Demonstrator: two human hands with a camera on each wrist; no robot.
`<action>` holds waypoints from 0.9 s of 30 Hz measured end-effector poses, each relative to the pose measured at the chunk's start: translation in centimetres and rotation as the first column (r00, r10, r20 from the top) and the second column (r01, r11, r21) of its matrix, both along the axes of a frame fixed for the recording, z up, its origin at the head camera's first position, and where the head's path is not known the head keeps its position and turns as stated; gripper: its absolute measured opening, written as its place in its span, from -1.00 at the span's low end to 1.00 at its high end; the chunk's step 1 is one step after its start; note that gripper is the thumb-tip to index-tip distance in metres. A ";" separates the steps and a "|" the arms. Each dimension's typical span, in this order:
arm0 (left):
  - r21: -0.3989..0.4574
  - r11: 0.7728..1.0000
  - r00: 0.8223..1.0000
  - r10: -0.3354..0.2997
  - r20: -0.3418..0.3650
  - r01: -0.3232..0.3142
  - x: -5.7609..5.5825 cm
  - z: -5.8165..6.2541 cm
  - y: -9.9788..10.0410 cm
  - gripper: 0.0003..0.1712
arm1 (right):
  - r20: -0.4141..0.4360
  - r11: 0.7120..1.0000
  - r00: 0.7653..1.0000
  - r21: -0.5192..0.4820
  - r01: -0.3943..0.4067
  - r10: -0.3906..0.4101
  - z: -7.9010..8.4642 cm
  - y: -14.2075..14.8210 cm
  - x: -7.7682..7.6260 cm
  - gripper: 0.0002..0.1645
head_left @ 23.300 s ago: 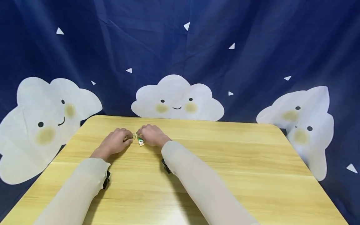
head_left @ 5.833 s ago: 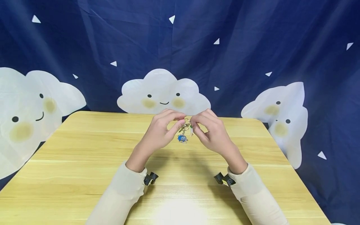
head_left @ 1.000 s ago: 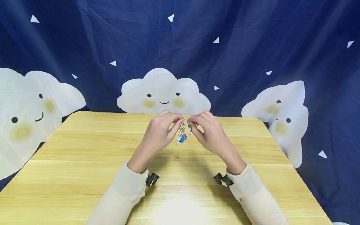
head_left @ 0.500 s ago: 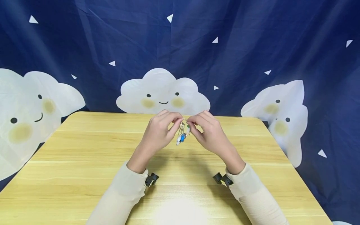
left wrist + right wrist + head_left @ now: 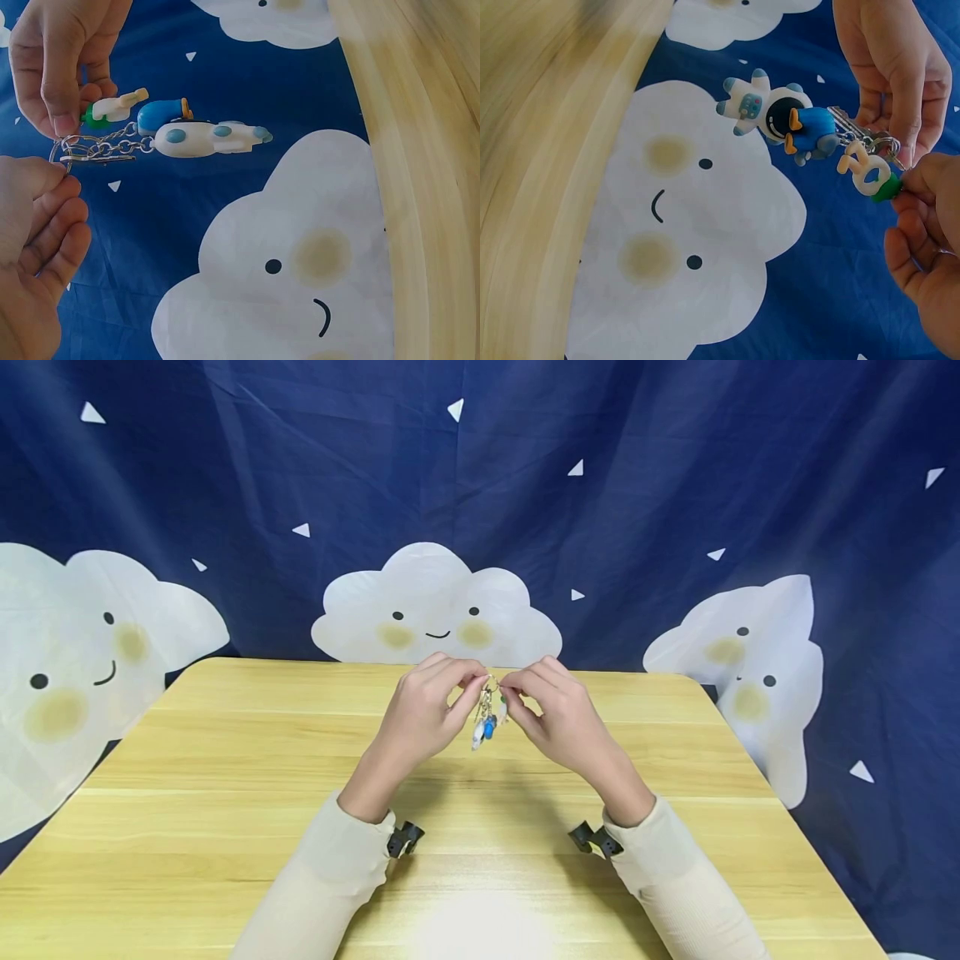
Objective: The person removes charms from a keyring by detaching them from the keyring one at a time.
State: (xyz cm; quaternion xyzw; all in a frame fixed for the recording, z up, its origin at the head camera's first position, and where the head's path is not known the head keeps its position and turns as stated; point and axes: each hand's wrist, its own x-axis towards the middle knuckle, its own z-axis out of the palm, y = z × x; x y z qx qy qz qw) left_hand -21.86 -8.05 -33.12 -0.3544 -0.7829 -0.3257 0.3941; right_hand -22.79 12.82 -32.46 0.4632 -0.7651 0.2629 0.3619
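Above the table, my left hand (image 5: pixel 426 714) pinches a metal key ring (image 5: pixel 57 150) between thumb and fingertips. My right hand (image 5: pixel 566 718) pinches the green-and-white charm (image 5: pixel 871 178) at its green end, its fingertips right by the ring. A white astronaut charm (image 5: pixel 748 106) and a blue charm with orange feet (image 5: pixel 814 132) hang on short chains from the ring. A key (image 5: pixel 105 159) hangs with them. In the right wrist view, the astronaut charm partly hides behind the blue one.
A light wood table (image 5: pixel 300 860) lies under both hands. Behind it hangs a dark blue curtain (image 5: pixel 375 468) with white smiling clouds (image 5: pixel 438 610). Each sleeve has a black wrist camera (image 5: pixel 406 839) at its cuff.
Since the oldest frame, hands and key ring have risen from the table's far left to its middle. In the last second, the hanging charms have turned slightly; both hands have stayed almost still.
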 end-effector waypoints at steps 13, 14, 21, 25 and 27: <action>0.013 1.000 1.000 0.001 -0.016 -0.001 0.0 0.1 -0.1 -0.94 | -0.007 1.000 1.000 0.009 -0.008 0.008 -0.1 0.0 0.0 -0.92; 0.013 1.000 1.000 0.002 -0.018 -0.002 -0.1 0.1 -0.1 -0.95 | -0.007 1.000 1.000 0.010 -0.008 0.008 -0.1 0.0 0.0 -0.92; 0.007 1.000 1.000 -0.002 -0.027 0.003 -0.2 0.1 -0.1 -0.96 | 0.006 1.000 1.000 0.009 -0.001 0.001 -0.1 0.1 0.1 -0.94; 0.005 1.000 1.000 0.002 -0.020 -0.002 -0.2 0.0 -0.1 -0.95 | 0.013 1.000 1.000 0.011 0.002 -0.002 -0.1 0.2 0.0 -0.95; 0.003 1.000 1.000 0.004 -0.017 -0.004 -0.2 0.0 -0.1 -0.95 | 0.022 1.000 1.000 0.008 0.002 -0.003 -0.1 0.2 -0.1 -0.96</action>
